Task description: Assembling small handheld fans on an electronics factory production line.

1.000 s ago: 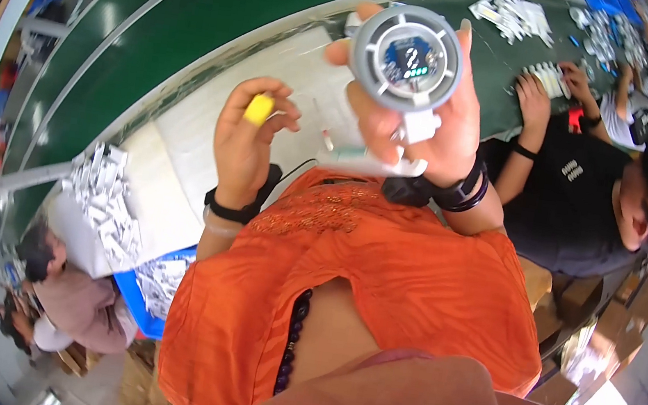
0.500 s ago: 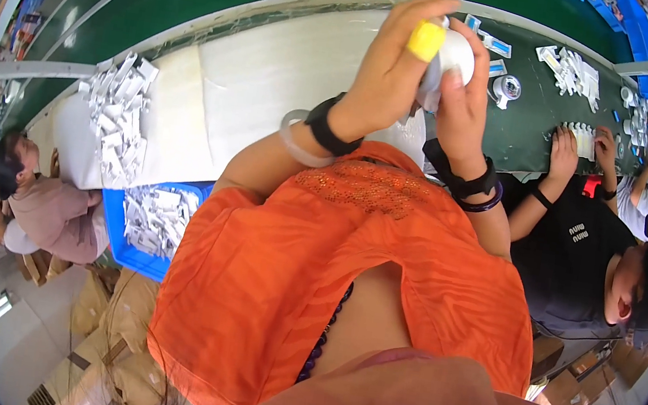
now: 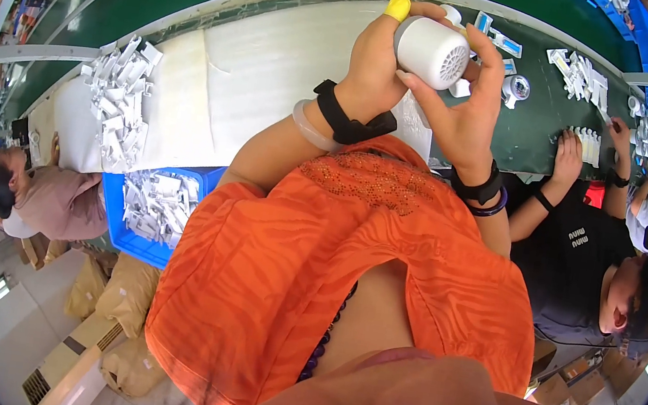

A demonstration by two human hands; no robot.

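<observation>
A white cylindrical housing [image 3: 428, 51] with a round slotted grille at one end and a grey band at the other is held up over the table. My left hand [image 3: 372, 64], with yellow wrap on one fingertip, is closed around the grey-banded end. Around the other end curves my right hand [image 3: 469, 111], its thumb along the lower side and its index finger beside the grille; its other fingers are mostly hidden. A small white part [image 3: 460, 87] shows just below the grille, and a rounded white piece [image 3: 451, 13] lies behind the housing.
White parts are heaped on the left of the table [image 3: 235, 66]; a blue bin [image 3: 124, 237] of similar parts stands below. Blue-and-white pieces [image 3: 505, 43], a round white part [image 3: 515, 89] and more white parts [image 3: 582, 77] lie right. A co-worker's hand [image 3: 569, 158] rests by a white row.
The housing has turned so its grille shows. My right hand has opened out around it. At right, the co-worker's far hand has moved up to the white parts.
</observation>
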